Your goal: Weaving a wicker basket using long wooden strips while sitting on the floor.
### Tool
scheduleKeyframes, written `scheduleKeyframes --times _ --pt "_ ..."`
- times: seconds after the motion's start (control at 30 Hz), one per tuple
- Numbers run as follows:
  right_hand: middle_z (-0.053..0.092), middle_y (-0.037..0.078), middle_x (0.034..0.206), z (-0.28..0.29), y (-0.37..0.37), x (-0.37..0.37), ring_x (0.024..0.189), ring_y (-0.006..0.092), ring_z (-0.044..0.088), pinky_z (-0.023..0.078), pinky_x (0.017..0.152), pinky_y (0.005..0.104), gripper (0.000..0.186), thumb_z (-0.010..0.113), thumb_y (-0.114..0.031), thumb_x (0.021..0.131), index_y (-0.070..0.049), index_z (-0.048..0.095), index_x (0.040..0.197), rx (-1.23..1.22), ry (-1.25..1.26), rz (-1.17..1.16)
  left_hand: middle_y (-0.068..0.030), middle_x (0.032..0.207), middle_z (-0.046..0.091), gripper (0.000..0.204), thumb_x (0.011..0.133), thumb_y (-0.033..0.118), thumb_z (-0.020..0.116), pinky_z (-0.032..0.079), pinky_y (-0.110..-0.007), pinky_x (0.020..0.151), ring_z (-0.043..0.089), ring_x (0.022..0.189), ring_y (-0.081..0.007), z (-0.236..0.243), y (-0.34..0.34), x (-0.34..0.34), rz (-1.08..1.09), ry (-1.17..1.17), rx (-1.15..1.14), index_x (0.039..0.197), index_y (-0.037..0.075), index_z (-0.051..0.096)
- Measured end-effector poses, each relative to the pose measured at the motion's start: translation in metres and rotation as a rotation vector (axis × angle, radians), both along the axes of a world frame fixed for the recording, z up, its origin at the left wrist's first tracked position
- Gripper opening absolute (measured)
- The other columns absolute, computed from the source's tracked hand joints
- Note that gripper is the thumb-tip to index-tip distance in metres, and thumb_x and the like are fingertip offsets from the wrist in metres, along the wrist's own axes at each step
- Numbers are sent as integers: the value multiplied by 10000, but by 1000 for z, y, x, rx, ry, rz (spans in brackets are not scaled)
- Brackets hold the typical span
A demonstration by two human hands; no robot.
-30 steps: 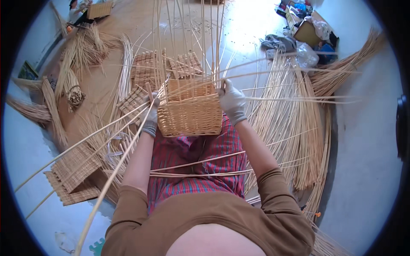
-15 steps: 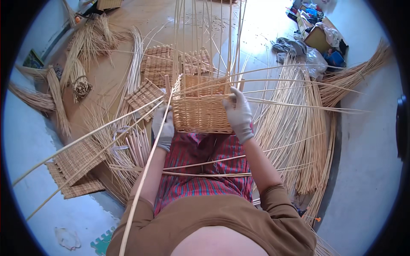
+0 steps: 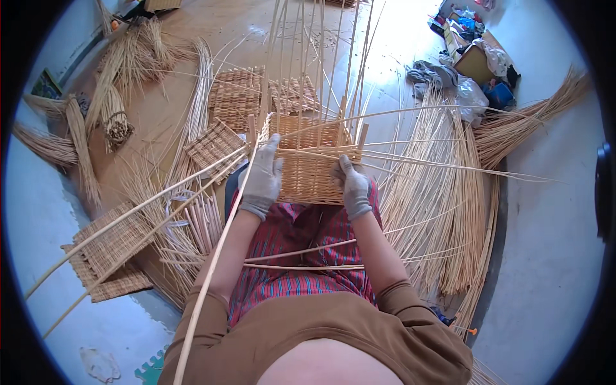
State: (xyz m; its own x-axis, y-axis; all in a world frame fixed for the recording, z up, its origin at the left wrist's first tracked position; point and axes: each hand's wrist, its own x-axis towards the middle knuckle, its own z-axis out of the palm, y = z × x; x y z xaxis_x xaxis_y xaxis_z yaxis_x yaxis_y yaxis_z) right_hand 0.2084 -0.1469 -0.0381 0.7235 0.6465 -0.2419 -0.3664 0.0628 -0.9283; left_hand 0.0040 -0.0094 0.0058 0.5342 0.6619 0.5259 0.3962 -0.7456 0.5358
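Observation:
A half-woven wicker basket (image 3: 309,181) stands over my lap, with tall upright rods (image 3: 301,58) rising from its walls. Gloved in grey-white, my left hand (image 3: 262,179) grips the basket's near left corner, thumb up at the rim. At the near right corner my right hand (image 3: 356,187), gloved too, is closed on the wall with its thumb near the rim; its fingertips are partly hidden. Loose weaving rods (image 3: 443,163) stick out rightward from the rim. One long pale rod (image 3: 215,273) runs from the left corner down past my left forearm.
Woven panels (image 3: 237,93) lie on the floor beyond the basket, others (image 3: 115,247) at left. Bundled rods (image 3: 119,128) are at far left. A big spread of rods (image 3: 449,212) covers the right side. Clothes and bags (image 3: 475,58) are heaped at the far right.
My left hand has come up and inward over the basket's near left corner. My right hand has moved down along the right side. The basket has shifted slightly right.

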Motion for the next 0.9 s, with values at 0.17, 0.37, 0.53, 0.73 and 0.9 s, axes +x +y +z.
scheduleKeyframes --times 0.17,0.37,0.53,0.73,0.9 --pt "707 70 845 22 4 -7 677 166 670 454 493 247 417 623 -478 994 -65 672 1006 -49 333 203 -259 1353 564 733 929 98 684 439 -438 1090 564 1256 -406 8 19 23 55 -128 -211 1553 39 306" --pt "679 83 1126 93 91 -16 994 138 647 523 806 252 314 606 -214 1017 -11 577 1255 181 -612 168 -207 1522 451 765 925 164 724 479 -412 1046 589 1257 -323 -10 30 19 -5 -188 -413 1555 61 302" --pt "698 147 1182 169 199 -28 1247 285 593 458 1006 411 449 636 -190 941 -78 555 1369 2 -1853 133 -261 1595 322 833 943 189 701 396 -427 1128 431 1408 -414 -15 28 16 1 -183 -326 1594 43 202" --pt "548 179 1416 171 213 -50 1271 390 535 422 1031 471 440 611 -182 911 -153 582 1348 -5 -1858 -44 -222 1493 490 866 917 230 731 463 -451 1044 546 1290 -414 19 15 20 103 104 -587 1600 86 218" --pt "729 107 968 63 67 -57 855 195 695 558 760 375 251 646 -259 1003 -26 719 1062 -254 -716 497 -154 1147 651 287 993 263 640 525 -376 799 678 983 -249 -42 36 18 127 -108 -402 1168 44 579"
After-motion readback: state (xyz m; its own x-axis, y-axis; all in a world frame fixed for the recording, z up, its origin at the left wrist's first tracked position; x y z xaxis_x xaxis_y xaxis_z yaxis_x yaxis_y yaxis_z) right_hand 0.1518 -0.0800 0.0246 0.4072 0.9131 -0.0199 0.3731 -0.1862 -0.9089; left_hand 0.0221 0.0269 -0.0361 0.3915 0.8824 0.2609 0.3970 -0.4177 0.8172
